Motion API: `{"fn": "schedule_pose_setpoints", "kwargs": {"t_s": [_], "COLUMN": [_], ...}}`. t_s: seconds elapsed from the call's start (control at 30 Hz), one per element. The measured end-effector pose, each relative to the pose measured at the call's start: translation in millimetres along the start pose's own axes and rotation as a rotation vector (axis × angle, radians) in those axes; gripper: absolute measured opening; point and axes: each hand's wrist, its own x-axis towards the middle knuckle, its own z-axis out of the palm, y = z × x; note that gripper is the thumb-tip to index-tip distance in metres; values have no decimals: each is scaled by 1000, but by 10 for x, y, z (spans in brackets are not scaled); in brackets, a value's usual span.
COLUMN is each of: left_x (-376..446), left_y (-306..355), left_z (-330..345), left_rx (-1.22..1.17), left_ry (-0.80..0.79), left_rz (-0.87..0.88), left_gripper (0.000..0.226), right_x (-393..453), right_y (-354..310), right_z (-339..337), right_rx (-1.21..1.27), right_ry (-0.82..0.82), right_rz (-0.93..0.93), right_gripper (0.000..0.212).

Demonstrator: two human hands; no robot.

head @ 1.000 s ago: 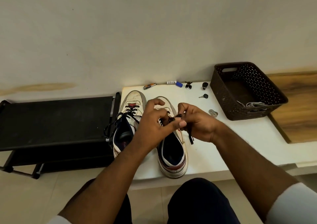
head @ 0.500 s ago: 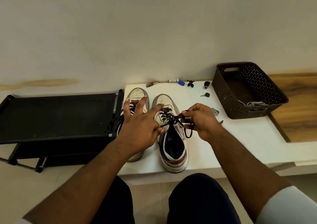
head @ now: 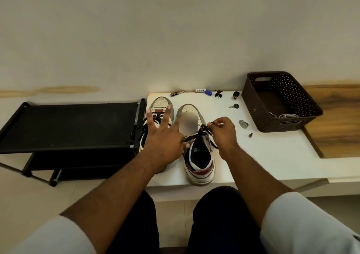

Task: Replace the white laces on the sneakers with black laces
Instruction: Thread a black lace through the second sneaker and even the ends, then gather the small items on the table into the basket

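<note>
Two white sneakers stand side by side on the white bench (head: 263,152). The left sneaker (head: 161,104) carries black lacing, with loose black loops hanging off its left side. On the right sneaker (head: 199,162) a black lace (head: 202,132) is stretched sideways across the tongue. My left hand (head: 162,139) pinches its left end at the thumb, the other fingers spread over the left sneaker. My right hand (head: 224,133) pinches the lace's right end. The white laces (head: 286,116) lie in the brown basket (head: 253,105).
A black shoe rack (head: 68,125) adjoins the bench on the left. Along the wall lie a marker (head: 202,91), a small figurine (head: 218,94) and keys (head: 234,106). A metal bracket (head: 243,124) and a screw (head: 250,135) sit right of my right hand. My knees are below the bench edge.
My hands have parted from close together over the right sneaker, drawing the black lace out sideways. My left hand's fingers have spread out over the left sneaker.
</note>
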Motion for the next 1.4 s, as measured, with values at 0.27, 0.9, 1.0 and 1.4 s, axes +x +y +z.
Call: {"fn": "schedule_pose_setpoints", "kwargs": {"t_s": [0.27,0.9,1.0,1.4], "left_x": [-731,-1402,-1661,-2031], "left_y": [-247,-838,-1352,-3206], "left_z": [214,-226,-555,-64], "left_rx": [-593,-988,-921,-897], "left_ry": [-91,438,477,625], "left_rz": [-472,-502,-496,-652], "left_gripper": [89,22,23,27], "right_x": [-612,-1712,-1900,-2180], "right_y": [83,-443,-803,-1160], "right_z": [-352,736,1185,3446], "right_rx": [-717,-531,-536,-579], "right_ry": [-505,-327,-329,-458], "right_rz": [-484,-460,-551,-683], "right_gripper": [83,21,19,28]}}
